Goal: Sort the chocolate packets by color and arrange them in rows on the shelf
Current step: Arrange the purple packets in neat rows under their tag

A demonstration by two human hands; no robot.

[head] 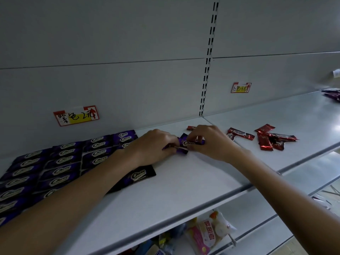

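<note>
While left hand [154, 144], right hand [207, 142] pinch purple packet [185, 143], long axis left-right

Only one camera is here, worn on the person's head. It faces forward and down onto the white shelf [184, 178] from close by. The grey back panel [110, 80] fills the upper half; a lower shelf [253, 210] shows at the bottom.
</note>
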